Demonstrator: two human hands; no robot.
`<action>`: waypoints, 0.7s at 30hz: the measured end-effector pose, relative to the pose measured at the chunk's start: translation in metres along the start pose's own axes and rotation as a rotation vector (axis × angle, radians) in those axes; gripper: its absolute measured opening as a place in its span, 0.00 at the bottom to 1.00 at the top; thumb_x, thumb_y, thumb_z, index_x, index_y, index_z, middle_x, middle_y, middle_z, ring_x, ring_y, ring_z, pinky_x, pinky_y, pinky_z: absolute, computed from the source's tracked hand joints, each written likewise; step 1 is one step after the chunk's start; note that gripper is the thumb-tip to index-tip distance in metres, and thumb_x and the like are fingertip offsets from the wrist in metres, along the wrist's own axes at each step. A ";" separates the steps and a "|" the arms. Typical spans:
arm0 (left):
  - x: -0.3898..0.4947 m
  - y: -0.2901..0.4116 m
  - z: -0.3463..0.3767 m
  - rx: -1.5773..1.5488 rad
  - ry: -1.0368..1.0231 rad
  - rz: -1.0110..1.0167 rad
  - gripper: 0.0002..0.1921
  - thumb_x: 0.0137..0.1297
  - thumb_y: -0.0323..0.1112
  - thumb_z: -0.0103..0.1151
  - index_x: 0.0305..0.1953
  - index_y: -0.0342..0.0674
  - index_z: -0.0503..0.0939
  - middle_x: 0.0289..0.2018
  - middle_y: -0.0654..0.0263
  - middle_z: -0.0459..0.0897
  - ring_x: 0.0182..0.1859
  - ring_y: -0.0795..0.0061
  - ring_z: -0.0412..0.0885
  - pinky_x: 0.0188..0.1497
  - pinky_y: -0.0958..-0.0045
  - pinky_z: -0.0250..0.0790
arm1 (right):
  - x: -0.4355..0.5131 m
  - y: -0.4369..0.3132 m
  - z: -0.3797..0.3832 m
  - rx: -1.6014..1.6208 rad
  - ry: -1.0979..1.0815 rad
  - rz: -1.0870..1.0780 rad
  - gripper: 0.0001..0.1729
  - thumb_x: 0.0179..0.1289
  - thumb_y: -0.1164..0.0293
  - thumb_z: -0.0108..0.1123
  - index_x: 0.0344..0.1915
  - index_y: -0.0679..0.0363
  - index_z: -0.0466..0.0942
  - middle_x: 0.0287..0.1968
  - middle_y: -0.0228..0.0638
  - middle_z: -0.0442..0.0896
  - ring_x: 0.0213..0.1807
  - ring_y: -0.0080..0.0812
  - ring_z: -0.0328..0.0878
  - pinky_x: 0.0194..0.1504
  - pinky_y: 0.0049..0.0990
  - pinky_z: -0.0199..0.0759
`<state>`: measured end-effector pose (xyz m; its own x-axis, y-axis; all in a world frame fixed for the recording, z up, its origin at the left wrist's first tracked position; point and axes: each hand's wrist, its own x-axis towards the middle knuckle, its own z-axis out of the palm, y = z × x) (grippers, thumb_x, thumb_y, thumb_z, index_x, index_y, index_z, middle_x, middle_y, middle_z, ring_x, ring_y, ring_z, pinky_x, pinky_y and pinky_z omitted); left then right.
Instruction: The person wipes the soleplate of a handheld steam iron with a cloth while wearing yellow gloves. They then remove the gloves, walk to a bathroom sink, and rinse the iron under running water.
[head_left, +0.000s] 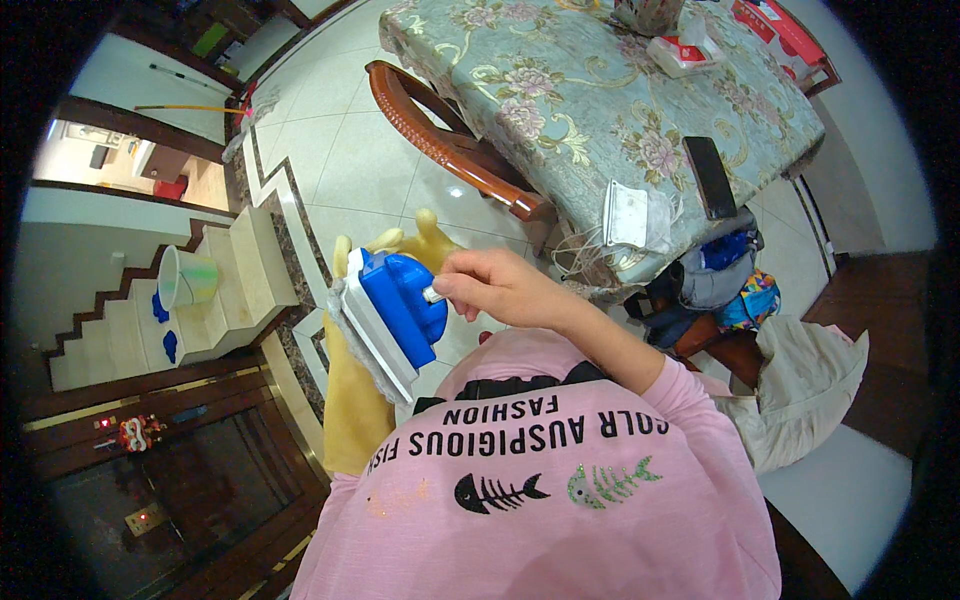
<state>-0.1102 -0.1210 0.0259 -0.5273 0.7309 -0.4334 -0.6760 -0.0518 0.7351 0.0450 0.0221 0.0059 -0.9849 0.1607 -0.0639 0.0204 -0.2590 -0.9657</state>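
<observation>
My left hand (433, 244), in a long yellow rubber glove (356, 409), supports a blue and white cleaning tool (397, 300) from behind. It looks like a magnetic window cleaner. A grey fuzzy pad (360, 349) lines the tool's white base, which faces the gloved forearm. Much of the left palm is hidden behind the tool. With bare fingers, my right hand (491, 286) pinches a small white knob (433, 294) on the tool's blue housing. The tool is held tilted in front of my waist, above the tiled floor.
A table with a floral cloth (555, 97) bears a phone (709, 176), face masks (628, 214) and a tissue pack (682, 56). A wooden chair (450, 154) stands against it. Bags (716, 274) sit at right. On the left stairs are a bucket (187, 277) and blue cloths (170, 345).
</observation>
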 end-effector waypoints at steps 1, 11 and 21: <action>0.000 0.001 0.001 -0.004 0.041 -0.025 0.29 0.70 0.61 0.46 0.53 0.39 0.76 0.32 0.64 0.80 0.31 0.71 0.79 0.28 0.66 0.74 | 0.001 0.000 0.000 -0.093 -0.022 -0.016 0.11 0.66 0.64 0.62 0.39 0.59 0.75 0.30 0.27 0.76 0.34 0.17 0.75 0.31 0.20 0.70; 0.000 0.004 -0.001 -0.019 -0.112 -0.030 0.29 0.69 0.61 0.46 0.51 0.39 0.78 0.32 0.64 0.81 0.32 0.71 0.79 0.34 0.69 0.75 | 0.001 -0.002 0.000 -0.001 0.018 -0.039 0.12 0.68 0.63 0.58 0.39 0.61 0.76 0.28 0.29 0.78 0.31 0.18 0.74 0.31 0.23 0.70; -0.007 0.025 0.039 0.516 0.051 0.158 0.28 0.73 0.58 0.42 0.53 0.39 0.78 0.42 0.62 0.83 0.39 0.74 0.81 0.44 0.72 0.74 | 0.004 0.031 -0.003 0.224 0.031 0.057 0.18 0.70 0.58 0.55 0.50 0.60 0.75 0.42 0.35 0.80 0.41 0.28 0.79 0.40 0.29 0.77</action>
<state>-0.1033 -0.1005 0.0674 -0.6348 0.7068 -0.3120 -0.2525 0.1918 0.9484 0.0420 0.0178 -0.0248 -0.9774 0.1683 -0.1280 0.0338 -0.4733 -0.8803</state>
